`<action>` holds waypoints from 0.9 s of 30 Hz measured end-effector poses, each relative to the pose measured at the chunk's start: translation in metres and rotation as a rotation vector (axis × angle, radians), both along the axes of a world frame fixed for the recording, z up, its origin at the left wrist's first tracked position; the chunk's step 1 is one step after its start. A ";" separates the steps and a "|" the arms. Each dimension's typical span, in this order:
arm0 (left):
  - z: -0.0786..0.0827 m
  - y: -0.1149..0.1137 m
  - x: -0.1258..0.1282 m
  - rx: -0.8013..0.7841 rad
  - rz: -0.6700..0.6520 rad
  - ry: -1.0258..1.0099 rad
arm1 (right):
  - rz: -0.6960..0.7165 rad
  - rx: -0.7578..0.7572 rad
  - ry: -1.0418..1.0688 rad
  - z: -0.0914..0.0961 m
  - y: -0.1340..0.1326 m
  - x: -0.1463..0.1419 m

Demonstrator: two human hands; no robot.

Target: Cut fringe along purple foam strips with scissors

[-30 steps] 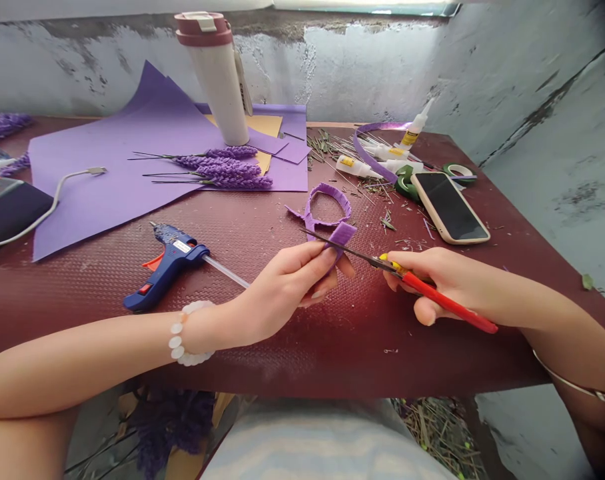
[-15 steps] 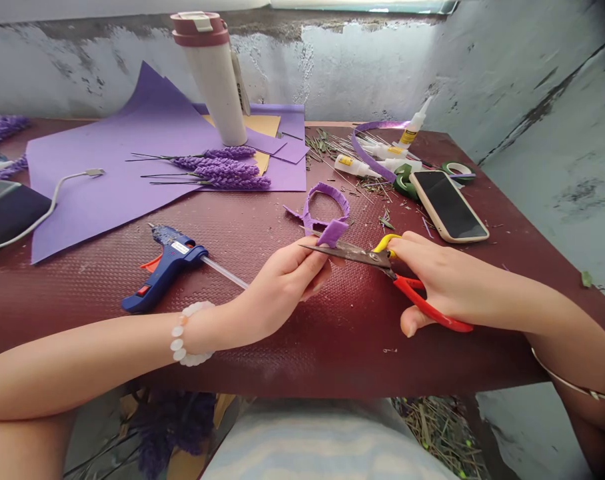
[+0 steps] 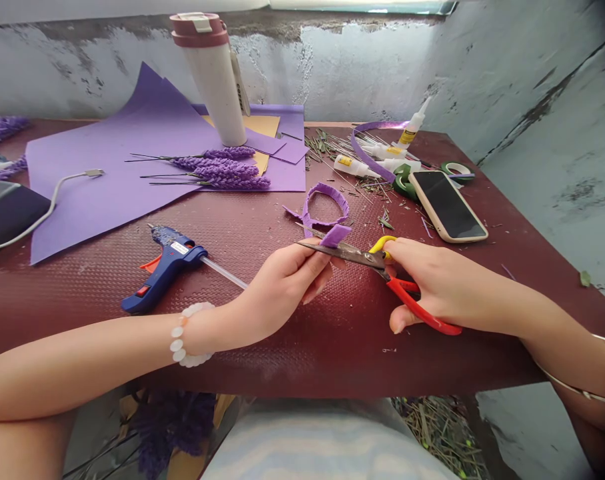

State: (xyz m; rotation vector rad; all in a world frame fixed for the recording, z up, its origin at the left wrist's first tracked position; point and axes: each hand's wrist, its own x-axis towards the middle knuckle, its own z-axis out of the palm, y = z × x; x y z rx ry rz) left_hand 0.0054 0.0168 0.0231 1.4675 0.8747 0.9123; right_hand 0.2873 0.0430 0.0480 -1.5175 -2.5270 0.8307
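Observation:
My left hand pinches a purple paper strip between thumb and fingers. Part of that strip curls in a loop above the hand, and small cuts show along the loop's edge. In my right hand are scissors with one yellow and one red handle, their blades apart around the strip close to my left fingertips. The fingertips of my left hand are partly hidden behind the blades and strip. A blue glue gun with a clear glue stick lies left of my left hand.
Purple sheets cover the back left, with purple flower stems and a tumbler on them. A phone, glue bottles, green tape and stem scraps lie at the right. A cable lies at far left.
My right hand and the scissors have shifted slightly left, bringing the blades further across the strip. The strip's free end has moved slightly right; my left hand stays nearly still.

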 end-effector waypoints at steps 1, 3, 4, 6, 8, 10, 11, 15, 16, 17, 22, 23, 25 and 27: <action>0.000 0.000 0.000 -0.001 0.013 -0.008 | 0.008 0.003 0.004 0.001 0.000 0.000; -0.001 -0.001 0.000 -0.001 0.031 -0.020 | 0.013 0.015 0.014 0.001 -0.001 0.000; -0.001 -0.001 0.000 -0.003 0.035 -0.018 | 0.015 0.021 0.019 0.001 -0.001 0.000; -0.002 0.000 0.000 -0.011 0.033 -0.007 | 0.019 0.028 0.025 0.000 0.000 0.001; -0.002 0.001 0.000 -0.025 0.021 0.010 | 0.025 0.032 0.040 -0.003 0.000 0.002; -0.002 0.001 -0.001 -0.040 0.006 0.023 | 0.034 0.026 0.058 -0.008 0.001 0.004; -0.002 0.001 -0.001 -0.045 0.001 0.027 | 0.037 0.019 0.065 -0.010 0.001 0.005; -0.002 0.000 -0.001 -0.055 -0.015 0.023 | 0.037 -0.002 0.061 -0.013 0.001 0.007; -0.002 0.000 -0.001 -0.058 -0.017 0.019 | 0.036 0.002 0.058 -0.013 0.001 0.007; -0.001 0.000 0.000 -0.060 -0.019 0.014 | 0.035 0.006 0.054 -0.013 0.001 0.007; -0.001 0.000 0.000 -0.071 -0.025 -0.007 | 0.034 -0.008 0.041 -0.010 0.000 0.008; -0.001 0.000 0.000 -0.073 -0.024 -0.006 | 0.033 -0.010 0.043 -0.009 -0.001 0.008; -0.002 0.001 0.000 -0.074 -0.023 0.001 | 0.035 -0.013 0.045 -0.009 -0.001 0.007; -0.003 0.001 0.000 -0.070 -0.022 0.009 | 0.041 -0.017 0.043 -0.008 -0.001 0.007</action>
